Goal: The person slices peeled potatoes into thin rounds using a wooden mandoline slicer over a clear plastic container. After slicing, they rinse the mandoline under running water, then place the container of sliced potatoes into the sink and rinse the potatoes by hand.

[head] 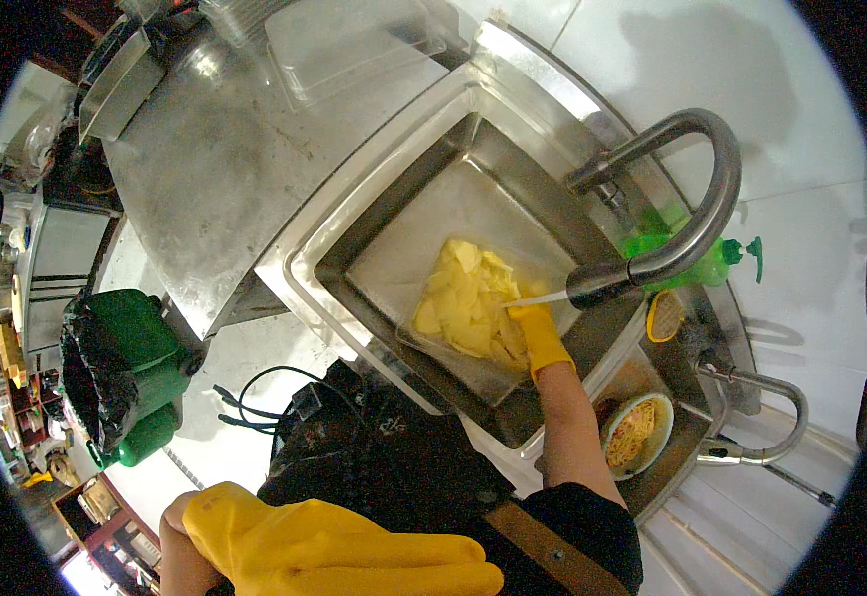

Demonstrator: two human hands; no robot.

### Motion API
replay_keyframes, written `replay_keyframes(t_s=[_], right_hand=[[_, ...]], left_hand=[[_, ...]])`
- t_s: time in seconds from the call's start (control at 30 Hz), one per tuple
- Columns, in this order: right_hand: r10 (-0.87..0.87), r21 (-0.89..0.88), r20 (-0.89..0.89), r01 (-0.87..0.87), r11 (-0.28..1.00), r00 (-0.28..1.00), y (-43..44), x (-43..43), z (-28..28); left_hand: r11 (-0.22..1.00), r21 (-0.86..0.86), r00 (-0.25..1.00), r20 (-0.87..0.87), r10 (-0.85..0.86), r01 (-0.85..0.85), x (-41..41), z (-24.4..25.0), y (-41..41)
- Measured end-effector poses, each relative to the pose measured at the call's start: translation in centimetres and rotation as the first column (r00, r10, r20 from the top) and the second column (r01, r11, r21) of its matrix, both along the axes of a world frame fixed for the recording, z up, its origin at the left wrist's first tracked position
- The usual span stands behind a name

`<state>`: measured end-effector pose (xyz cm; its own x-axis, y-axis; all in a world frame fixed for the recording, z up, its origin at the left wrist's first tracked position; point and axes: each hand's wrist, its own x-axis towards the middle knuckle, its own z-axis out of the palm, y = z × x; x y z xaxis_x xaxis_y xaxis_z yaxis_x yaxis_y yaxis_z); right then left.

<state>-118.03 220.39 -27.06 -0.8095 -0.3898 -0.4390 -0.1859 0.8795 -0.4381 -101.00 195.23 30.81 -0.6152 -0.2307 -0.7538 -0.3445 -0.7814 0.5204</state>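
Under the running faucet [601, 279] in the large steel sink [374, 357], a clear container [412, 337] holds yellow sliced pieces [470, 298] in water. My right hand [541, 331], in a yellow rubber glove, reaches to the right side of these pieces; its fingers are hidden by water and the stream, so I cannot tell whether they grip anything. Close to the camera at the bottom is my left hand [351, 544], also in a yellow rubber glove, raised in front of my dark apron. Its fingers point to the right, and nothing is seen held in it.
A green soap pump bottle [701, 264] stands behind the faucet, near a yellow-edged sponge [664, 316]. The smaller sink holds a bowl of noodles [634, 432] beside a second faucet [791, 417]. Left are a steel counter [217, 149], a clear plastic lid or tray [351, 59] and a green bin [135, 335].
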Motion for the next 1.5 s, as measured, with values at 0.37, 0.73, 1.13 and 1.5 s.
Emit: replay_keyframes(t_s=[0.37,0.73,1.13,1.5], right_hand=[[0.072,0.127,-0.527,-0.006,0.992,0.847,-1.8,6.1,-0.1],[-0.095,0.207,-0.180,0.132,0.969,0.979,-5.3,4.5,6.8],[-0.335,0.097,-0.150,0.351,0.932,0.930,-1.9,5.7,1.5],[-0.272,0.183,-0.240,0.319,0.930,0.932,1.5,5.3,-0.1]], left_hand=[[0.999,-0.033,0.999,0.013,0.031,-0.031,0.6,0.0,-0.4],[0.997,-0.072,0.998,0.053,0.024,-0.020,-1.8,0.1,0.5],[0.997,-0.066,0.998,0.052,-0.041,0.045,0.1,0.1,0.2],[0.993,-0.105,0.998,0.039,-0.045,0.049,-0.3,-0.2,0.5]])
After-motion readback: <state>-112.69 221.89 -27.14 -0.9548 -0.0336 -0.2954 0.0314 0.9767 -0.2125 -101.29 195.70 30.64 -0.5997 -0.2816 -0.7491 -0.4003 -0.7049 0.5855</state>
